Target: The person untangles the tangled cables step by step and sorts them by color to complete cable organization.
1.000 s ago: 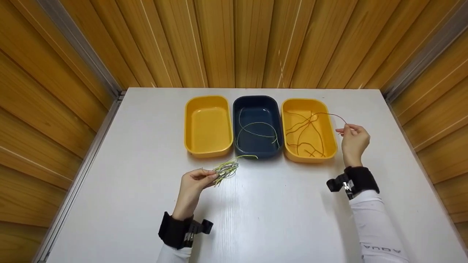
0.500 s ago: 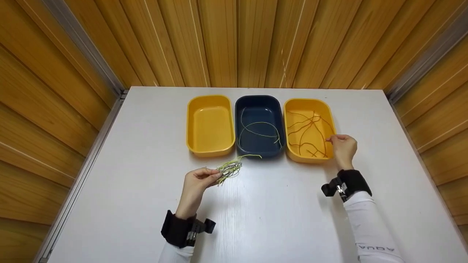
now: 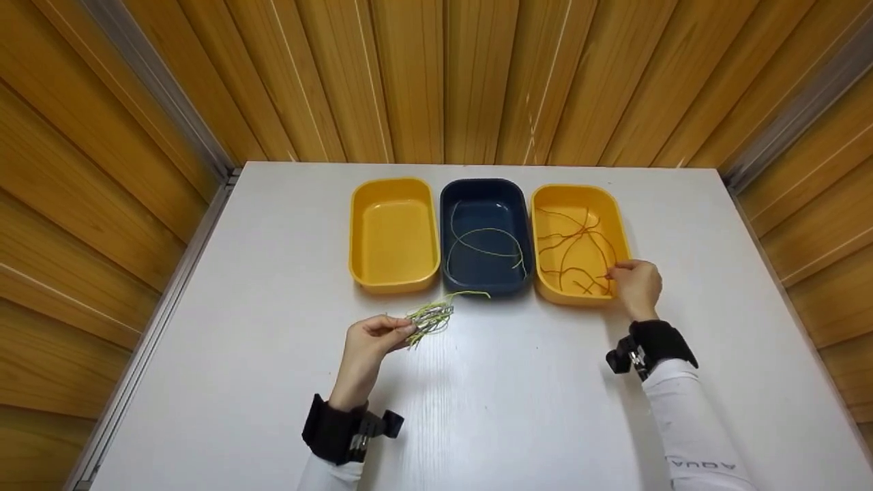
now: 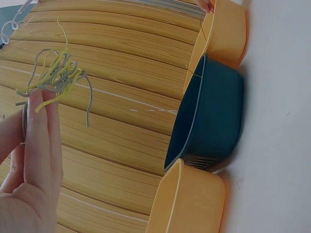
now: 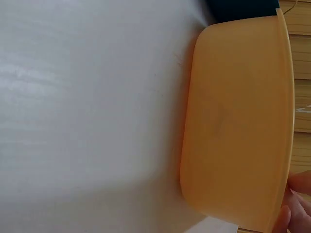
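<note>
Nearest the camera, two white sleeves (image 3: 697, 426) are reaching in over a white surface (image 3: 491, 409), and black straps (image 3: 663, 344) with little cameras are sitting on both wrists. The left hand (image 3: 367, 344) is hovering above the surface, fingers and thumb pinching a messy bunch of wires (image 3: 432, 319), yellow and grey all tangled up. One yellow strand is poking out toward the blue bin. A bit farther out, the right hand (image 3: 638, 283) is leaning in at the right yellow bin (image 3: 576, 298), by its near right edge. Its fingers are pinching a thin reddish wire just inside the rim; can't tell if they're actually touching the rim. More orange-red wires (image 3: 580, 233) are crisscrossing in that bin. The blue bin (image 3: 484, 288) is sitting in the middle, holding loopy greenish wire (image 3: 485, 254), and the left yellow bin (image 3: 394, 286) is standing beside it. Behind everything, a wood-look wall (image 3: 470, 82) is running across the far side.
</note>
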The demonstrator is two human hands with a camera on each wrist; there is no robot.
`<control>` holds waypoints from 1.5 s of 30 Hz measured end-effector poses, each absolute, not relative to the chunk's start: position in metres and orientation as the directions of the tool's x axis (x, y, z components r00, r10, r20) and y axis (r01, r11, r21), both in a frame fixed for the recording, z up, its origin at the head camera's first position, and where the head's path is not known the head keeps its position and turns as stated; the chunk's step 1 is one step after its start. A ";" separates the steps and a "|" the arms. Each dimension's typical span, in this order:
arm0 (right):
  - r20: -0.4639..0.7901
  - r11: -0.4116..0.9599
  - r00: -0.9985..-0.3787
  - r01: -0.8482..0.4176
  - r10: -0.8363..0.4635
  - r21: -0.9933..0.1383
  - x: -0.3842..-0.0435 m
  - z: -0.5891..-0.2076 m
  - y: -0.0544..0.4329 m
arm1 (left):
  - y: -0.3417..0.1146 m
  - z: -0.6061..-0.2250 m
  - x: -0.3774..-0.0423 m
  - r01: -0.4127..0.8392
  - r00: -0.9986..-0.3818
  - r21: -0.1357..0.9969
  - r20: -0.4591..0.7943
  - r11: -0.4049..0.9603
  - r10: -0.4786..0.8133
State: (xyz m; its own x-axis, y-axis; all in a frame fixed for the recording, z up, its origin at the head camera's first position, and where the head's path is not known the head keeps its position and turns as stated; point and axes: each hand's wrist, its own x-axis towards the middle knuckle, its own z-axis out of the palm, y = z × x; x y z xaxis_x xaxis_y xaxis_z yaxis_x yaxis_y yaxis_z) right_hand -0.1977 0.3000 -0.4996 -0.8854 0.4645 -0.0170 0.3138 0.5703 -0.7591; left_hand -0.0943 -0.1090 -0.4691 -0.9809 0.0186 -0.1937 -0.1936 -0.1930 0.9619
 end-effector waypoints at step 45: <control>-0.044 0.026 -0.926 0.037 -0.374 -0.999 -0.101 -0.456 0.175 | -0.043 -0.463 -0.097 -0.254 -0.962 0.919 -0.208 -0.302 0.178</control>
State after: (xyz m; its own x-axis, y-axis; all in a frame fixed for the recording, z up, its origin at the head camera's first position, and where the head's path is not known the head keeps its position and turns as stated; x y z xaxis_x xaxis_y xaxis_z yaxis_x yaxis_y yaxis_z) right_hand -0.1010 0.1750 -0.4562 -0.9264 -0.3740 -0.0440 0.0370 0.0260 -0.9990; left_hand -0.0971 -0.0429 -0.4629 -0.9618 0.1785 -0.2075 -0.2543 -0.3023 0.9187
